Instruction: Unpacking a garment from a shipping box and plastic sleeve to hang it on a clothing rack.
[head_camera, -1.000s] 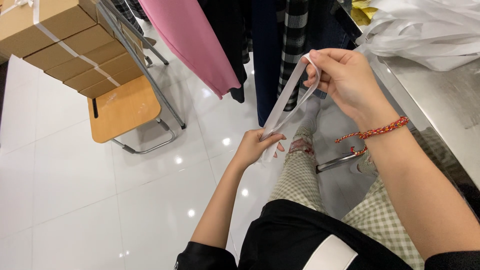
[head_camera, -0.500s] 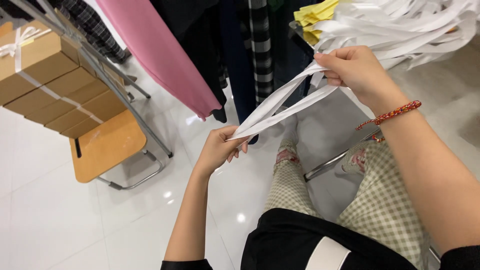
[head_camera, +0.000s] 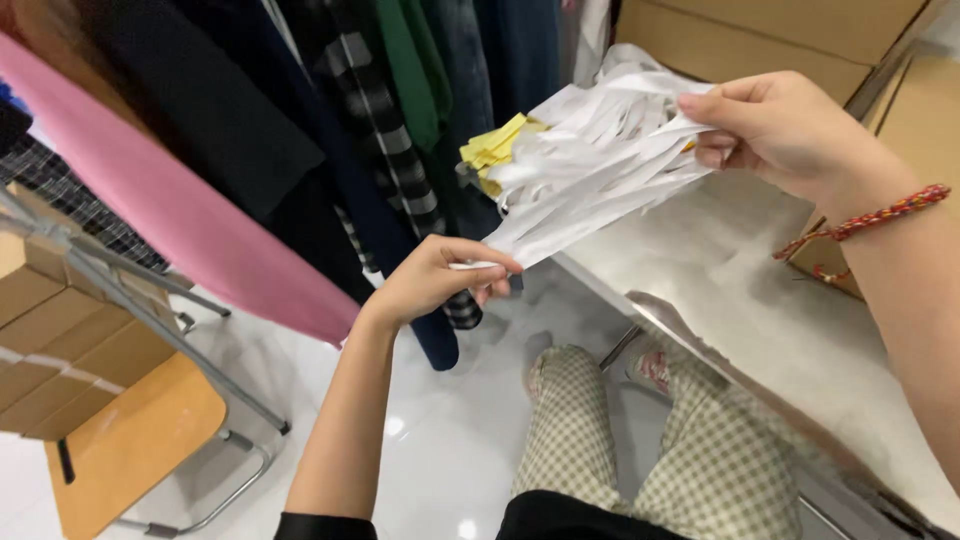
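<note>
A long white strip (head_camera: 590, 195) stretches between both my hands. My left hand (head_camera: 440, 280) pinches its lower end in front of the hanging clothes. My right hand (head_camera: 775, 125), with a red braided bracelet on the wrist, grips the upper end just above a heap of white strips (head_camera: 600, 140) lying on the white table (head_camera: 740, 300). A few yellow strips (head_camera: 495, 145) stick out at the heap's left side.
Dark, green, checked and pink garments (head_camera: 200, 190) hang at the upper left. A wooden folding chair (head_camera: 130, 440) carries stacked cardboard boxes (head_camera: 50, 340) at the left. More cardboard boxes (head_camera: 790, 30) stand behind the table. My checked trousers (head_camera: 640, 450) are below.
The view has swung right toward the table. My right hand has carried the strip's top end over the heap of strips, and my left hand has followed upward with the lower end.
</note>
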